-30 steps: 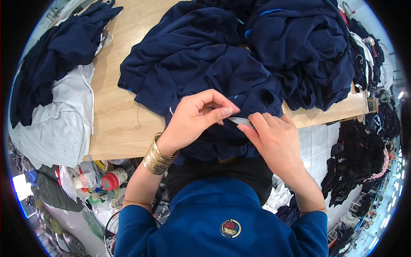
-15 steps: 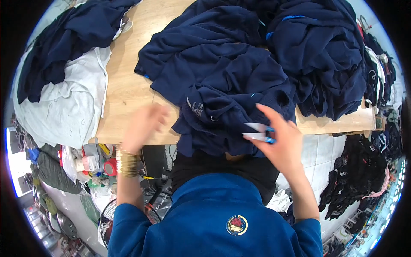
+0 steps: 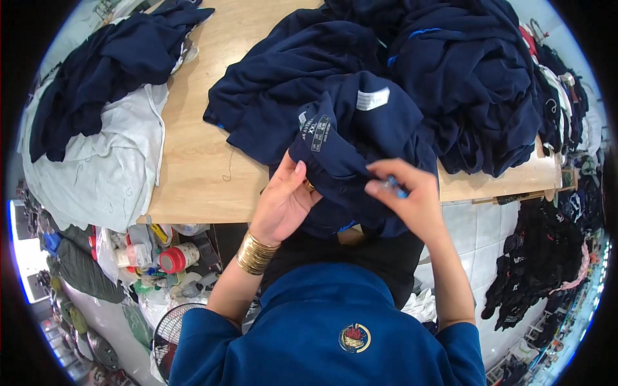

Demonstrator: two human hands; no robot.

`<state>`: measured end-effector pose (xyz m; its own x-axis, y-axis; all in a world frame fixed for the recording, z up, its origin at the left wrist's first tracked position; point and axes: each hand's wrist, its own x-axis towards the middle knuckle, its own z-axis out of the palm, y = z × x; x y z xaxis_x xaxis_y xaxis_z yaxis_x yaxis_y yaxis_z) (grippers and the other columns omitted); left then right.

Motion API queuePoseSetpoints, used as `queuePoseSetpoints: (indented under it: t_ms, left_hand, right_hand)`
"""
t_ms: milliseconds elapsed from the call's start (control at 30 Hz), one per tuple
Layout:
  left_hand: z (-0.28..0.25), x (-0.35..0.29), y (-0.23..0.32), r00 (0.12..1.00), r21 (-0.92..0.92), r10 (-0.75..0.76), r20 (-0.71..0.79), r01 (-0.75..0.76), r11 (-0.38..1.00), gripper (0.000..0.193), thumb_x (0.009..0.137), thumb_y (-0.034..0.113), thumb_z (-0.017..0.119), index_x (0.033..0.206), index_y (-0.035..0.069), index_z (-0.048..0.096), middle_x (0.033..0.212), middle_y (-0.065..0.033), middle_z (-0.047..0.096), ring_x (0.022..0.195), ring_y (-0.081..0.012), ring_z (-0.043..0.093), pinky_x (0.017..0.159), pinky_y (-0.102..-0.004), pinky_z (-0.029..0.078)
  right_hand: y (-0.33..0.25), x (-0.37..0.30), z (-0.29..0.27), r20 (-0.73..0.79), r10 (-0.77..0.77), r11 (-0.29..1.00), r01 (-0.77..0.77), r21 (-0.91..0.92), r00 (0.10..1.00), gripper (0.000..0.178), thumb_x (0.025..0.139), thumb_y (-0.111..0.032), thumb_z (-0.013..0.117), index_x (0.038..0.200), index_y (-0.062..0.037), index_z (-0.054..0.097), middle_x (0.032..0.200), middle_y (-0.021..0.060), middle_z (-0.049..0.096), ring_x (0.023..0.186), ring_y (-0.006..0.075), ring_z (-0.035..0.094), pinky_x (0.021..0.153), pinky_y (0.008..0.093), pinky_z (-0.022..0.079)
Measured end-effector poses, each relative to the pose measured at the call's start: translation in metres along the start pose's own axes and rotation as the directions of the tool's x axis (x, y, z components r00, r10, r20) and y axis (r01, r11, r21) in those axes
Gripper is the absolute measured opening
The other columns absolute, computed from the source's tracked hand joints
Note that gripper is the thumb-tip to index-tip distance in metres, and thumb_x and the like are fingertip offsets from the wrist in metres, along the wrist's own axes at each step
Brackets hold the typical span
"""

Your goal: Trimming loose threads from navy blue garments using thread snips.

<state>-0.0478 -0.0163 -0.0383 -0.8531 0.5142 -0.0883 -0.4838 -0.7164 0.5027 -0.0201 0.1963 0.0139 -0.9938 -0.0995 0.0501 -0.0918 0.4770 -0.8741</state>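
A navy garment (image 3: 360, 138) lies bunched at the near edge of a wooden table (image 3: 193, 161), its inside collar turned up with a printed size mark and a white sewn label (image 3: 373, 98) showing. My left hand (image 3: 283, 199), with gold bangles on the wrist, grips a fold of this garment from below left. My right hand (image 3: 405, 196) presses on the cloth at the right and pinches a small blue-handled tool (image 3: 396, 186); its blades are hidden.
A big heap of navy garments (image 3: 463, 71) fills the table's back and right. Dark and light grey clothes (image 3: 96, 128) hang over the left end. Bottles and clutter (image 3: 154, 257) and a fan (image 3: 170, 334) sit below left; dark clothes (image 3: 541, 270) hang at right.
The garment has been turned so its inside collar and white label face up. My left hand came back from the left onto the cloth; my right hand still holds the small tool.
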Motion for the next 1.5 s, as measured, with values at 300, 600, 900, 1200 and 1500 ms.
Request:
queuePoseSetpoints:
  t_ms: [300, 600, 900, 1200, 1500]
  left_hand:
    - [-0.001, 0.014, -0.025, 0.981, -0.509, -0.057, 0.187, 0.146, 0.849, 0.042, 0.1, 0.032, 0.03, 0.133, 0.008, 0.038, 0.131, -0.0108, 0.048, 0.119, -0.0232, 0.049, 0.101, -0.0391, 0.039]
    - [0.007, 0.015, -0.037, 0.97, -0.346, -0.16, 0.182, 0.216, 0.913, 0.047, 0.1, 0.035, 0.027, 0.139, 0.01, 0.03, 0.137, -0.0085, 0.042, 0.124, -0.0246, 0.043, 0.105, -0.0402, 0.034]
    - [0.01, 0.008, -0.032, 0.989, -0.146, -0.146, 0.015, 0.147, 0.978, 0.043, 0.1, 0.026, 0.027, 0.141, 0.013, 0.025, 0.138, -0.0075, 0.041, 0.123, -0.0217, 0.044, 0.104, -0.0379, 0.035]
    - [0.03, 0.008, -0.035, 0.972, 0.01, -0.185, 0.148, 0.185, 0.983, 0.042, 0.098, 0.02, 0.037, 0.137, 0.005, 0.032, 0.132, -0.0084, 0.047, 0.118, -0.0197, 0.05, 0.099, -0.0338, 0.041]
    - [0.027, 0.003, -0.041, 0.932, -0.276, -0.309, 0.19, 0.353, 0.894, 0.039, 0.097, 0.018, 0.037, 0.133, 0.002, 0.037, 0.13, -0.0106, 0.05, 0.116, -0.0203, 0.052, 0.1, -0.0337, 0.041]
  right_hand:
    - [0.011, -0.035, -0.011, -0.08, 0.02, 0.995, -0.012, 0.102, 0.997, 0.024, 0.074, -0.012, 0.073, 0.092, -0.0004, 0.062, 0.072, 0.0042, 0.052, 0.066, 0.0127, 0.049, 0.063, 0.023, 0.041]
    - [0.015, -0.034, 0.006, -0.053, 0.179, 0.894, -0.14, 0.425, 0.982, 0.01, 0.086, -0.008, 0.061, 0.091, 0.0001, 0.061, 0.08, 0.0015, 0.06, 0.075, 0.0069, 0.054, 0.071, 0.0206, 0.043]
    - [0.004, -0.037, 0.003, -0.272, 0.159, 0.879, -0.011, 0.477, 0.949, 0.013, 0.083, -0.005, 0.062, 0.096, -0.0014, 0.062, 0.079, -0.0014, 0.054, 0.075, 0.0054, 0.05, 0.073, 0.0183, 0.039]
    - [0.002, -0.03, 0.006, -0.389, -0.014, 0.986, 0.076, 0.146, 0.921, 0.013, 0.074, 0.001, 0.069, 0.083, 0.0003, 0.059, 0.077, 0.0041, 0.053, 0.069, 0.0107, 0.052, 0.064, 0.0212, 0.04]
    - [0.009, -0.035, 0.004, -0.475, 0.054, 0.993, 0.004, 0.12, 0.878, 0.013, 0.073, 0.0, 0.07, 0.08, 0.001, 0.059, 0.076, 0.0049, 0.054, 0.069, 0.0122, 0.053, 0.064, 0.0226, 0.041]
